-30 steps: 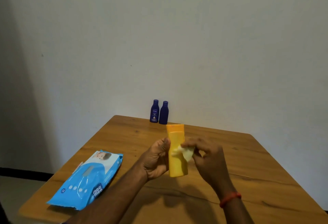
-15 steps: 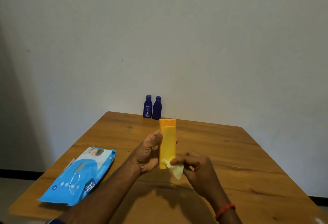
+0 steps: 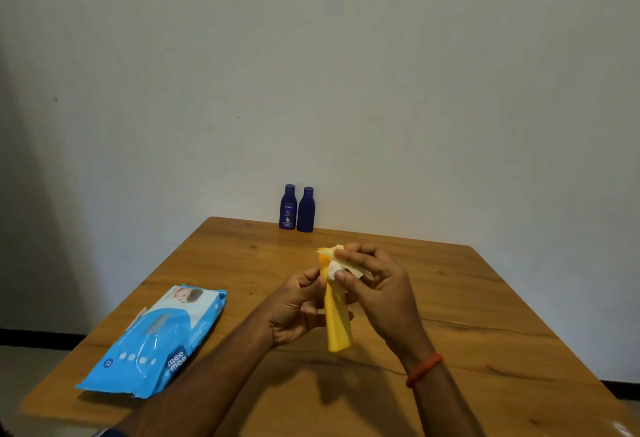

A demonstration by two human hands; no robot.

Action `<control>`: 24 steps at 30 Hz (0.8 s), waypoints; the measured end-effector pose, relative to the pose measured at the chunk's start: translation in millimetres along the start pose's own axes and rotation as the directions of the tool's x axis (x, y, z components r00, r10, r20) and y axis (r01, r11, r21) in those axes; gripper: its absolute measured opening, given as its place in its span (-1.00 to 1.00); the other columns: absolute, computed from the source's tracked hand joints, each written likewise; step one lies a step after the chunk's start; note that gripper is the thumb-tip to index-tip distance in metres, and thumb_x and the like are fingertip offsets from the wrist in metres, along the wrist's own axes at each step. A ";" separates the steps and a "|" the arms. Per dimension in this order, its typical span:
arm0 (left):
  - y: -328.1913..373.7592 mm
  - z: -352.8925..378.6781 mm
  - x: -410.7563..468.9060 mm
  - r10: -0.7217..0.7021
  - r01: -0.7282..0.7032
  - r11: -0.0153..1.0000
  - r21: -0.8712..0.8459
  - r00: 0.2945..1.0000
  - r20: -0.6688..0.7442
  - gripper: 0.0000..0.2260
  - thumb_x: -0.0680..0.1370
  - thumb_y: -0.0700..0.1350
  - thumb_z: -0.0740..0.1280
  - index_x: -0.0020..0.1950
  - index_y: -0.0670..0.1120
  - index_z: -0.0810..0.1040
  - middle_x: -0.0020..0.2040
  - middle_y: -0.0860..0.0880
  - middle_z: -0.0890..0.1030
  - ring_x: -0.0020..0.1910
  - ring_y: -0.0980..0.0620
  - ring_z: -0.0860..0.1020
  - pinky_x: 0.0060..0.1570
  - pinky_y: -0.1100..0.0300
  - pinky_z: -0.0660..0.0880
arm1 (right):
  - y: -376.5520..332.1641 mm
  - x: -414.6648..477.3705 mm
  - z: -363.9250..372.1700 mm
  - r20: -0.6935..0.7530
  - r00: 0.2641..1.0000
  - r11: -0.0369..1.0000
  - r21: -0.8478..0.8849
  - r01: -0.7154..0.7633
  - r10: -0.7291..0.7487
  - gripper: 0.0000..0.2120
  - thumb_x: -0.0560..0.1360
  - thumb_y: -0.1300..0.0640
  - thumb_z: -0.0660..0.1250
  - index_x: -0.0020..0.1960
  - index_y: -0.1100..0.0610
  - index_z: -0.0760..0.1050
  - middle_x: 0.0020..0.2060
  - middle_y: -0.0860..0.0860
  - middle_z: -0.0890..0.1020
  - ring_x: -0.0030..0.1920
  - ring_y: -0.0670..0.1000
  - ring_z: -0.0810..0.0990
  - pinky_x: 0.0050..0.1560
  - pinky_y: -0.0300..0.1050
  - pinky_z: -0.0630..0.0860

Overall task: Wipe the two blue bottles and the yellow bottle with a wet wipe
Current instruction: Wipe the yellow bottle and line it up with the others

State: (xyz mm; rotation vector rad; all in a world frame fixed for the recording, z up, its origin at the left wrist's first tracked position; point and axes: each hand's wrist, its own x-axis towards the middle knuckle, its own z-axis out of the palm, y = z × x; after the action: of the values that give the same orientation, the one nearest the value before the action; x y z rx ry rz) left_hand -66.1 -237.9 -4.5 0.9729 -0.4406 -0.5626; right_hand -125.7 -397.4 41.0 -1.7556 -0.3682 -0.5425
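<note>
Left hand (image 3: 294, 308) curled in a grip; right hand (image 3: 377, 291) pinching just above it (close together, palms inward).

One wide-angle head view looks from over the near edge of the wooden table (image 3: 485, 315), facing forward and slightly down toward the far wall (image 3: 346, 90), which fills the upper half. Closest to the lens, low in the centre, are the left hand (image 3: 294, 308) and right hand (image 3: 384, 294) with the yellow bottle (image 3: 337, 326) and wet wipe (image 3: 334, 268). The labelled blue bottle (image 3: 288, 207) and plain blue bottle (image 3: 305, 210) at the far edge sit mid-frame, small. Floor (image 3: 34, 360) shows at the left
</note>
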 end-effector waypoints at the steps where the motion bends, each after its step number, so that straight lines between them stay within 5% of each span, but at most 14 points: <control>1: 0.7 1.4 -1.1 0.006 -0.006 1.000 -0.006 1.000 -0.015 -0.36 0.26 -0.02 0.66 0.26 -0.20 0.57 0.12 -0.24 0.66 0.07 -0.19 0.67 0.07 -0.20 0.60 | 1.4 1.5 1.7 0.028 0.999 0.998 -0.058 0.033 -0.031 -0.71 0.47 0.25 0.44 0.16 0.04 0.64 0.12 -0.12 0.53 0.19 -0.11 0.54 0.01 -0.10 0.65; 4: 2.3 1.6 -3.6 0.023 -0.026 0.999 -0.043 0.998 -0.065 -0.32 0.19 0.00 0.68 0.19 -0.23 0.55 -0.02 -0.20 0.69 -0.13 -0.10 0.70 -0.15 -0.04 0.65 | 5.0 1.4 5.1 0.128 0.980 0.949 -0.261 0.179 -0.149 -0.74 0.45 0.24 0.45 0.11 0.04 0.66 0.05 -0.14 0.54 0.14 -0.13 0.53 0.06 -0.17 0.61; 12: -5.0 -14.8 -4.2 -0.002 -0.008 0.995 -0.095 0.995 -0.102 -0.14 0.13 -0.04 0.71 0.36 -0.23 0.51 0.24 -0.25 0.61 0.14 -0.21 0.63 0.07 -0.17 0.62 | 21.3 -34.6 -4.8 0.303 0.944 0.919 -0.318 0.232 -0.134 -0.84 0.38 0.11 0.54 -0.05 -0.06 0.71 -0.10 -0.18 0.59 -0.02 -0.12 0.58 -0.10 -0.31 0.53; 16: -4.1 -13.5 -7.5 -0.010 0.003 0.998 -0.067 0.995 -0.097 -0.18 0.12 -0.04 0.72 0.33 -0.21 0.55 0.26 -0.24 0.61 0.17 -0.22 0.63 0.01 -0.15 0.62 | 18.3 -47.3 -23.9 0.387 0.922 0.978 -0.192 0.084 -0.003 -0.86 0.33 0.16 0.57 -0.13 0.00 0.73 -0.13 -0.08 0.64 -0.06 -0.08 0.61 -0.11 -0.30 0.52; 19: -2.5 -10.4 -9.7 -0.025 0.022 0.998 -0.052 0.998 -0.057 -0.23 0.18 -0.08 0.70 0.34 -0.19 0.55 0.27 -0.23 0.61 0.18 -0.21 0.63 0.03 -0.15 0.61 | 13.5 -45.6 -34.8 0.227 0.968 0.987 0.094 -0.127 0.103 -0.91 0.33 0.25 0.54 -0.16 0.15 0.71 -0.12 0.06 0.65 -0.02 0.06 0.64 0.00 -0.06 0.58; 24: 0.6 -7.8 -12.5 -0.004 0.012 0.991 0.135 0.998 -0.058 -0.39 0.34 -0.28 0.56 0.38 -0.13 0.52 0.33 -0.20 0.58 0.33 -0.17 0.55 0.27 -0.13 0.49 | 0.5 -34.6 -35.2 0.037 0.970 0.902 0.360 -0.238 0.241 -0.81 0.40 0.15 0.42 -0.02 0.22 0.59 0.04 -0.02 0.67 0.06 0.08 0.67 -0.06 -0.01 0.64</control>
State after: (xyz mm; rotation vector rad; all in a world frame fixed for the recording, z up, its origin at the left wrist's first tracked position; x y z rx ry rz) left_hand -71.1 -224.8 -9.1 1.1184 -0.4281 -0.5154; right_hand -160.3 -430.3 28.7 -1.4128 -0.2235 -0.2823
